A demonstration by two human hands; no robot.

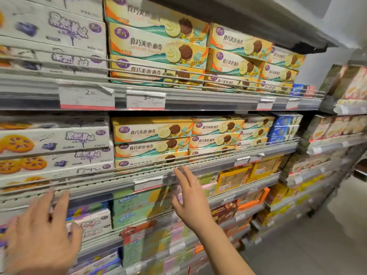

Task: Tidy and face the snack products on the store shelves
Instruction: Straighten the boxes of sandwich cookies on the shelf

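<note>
In the head view, yellow sandwich-cookie boxes (152, 133) are sitting stacked face-out on the middle shelf (218, 162), behind its wire rail, with more of the same boxes on the shelf above. White boxes with purple lettering (55, 139) are lying stacked to their left. The right hand (188, 197) is reaching up with fingers straight and spread, holding nothing, its fingertips just below the middle shelf's edge. The left hand (41, 233) is hanging open, fingers loosely spread, in front of a white box (93, 223) on the lower shelf; contact is unclear.
</note>
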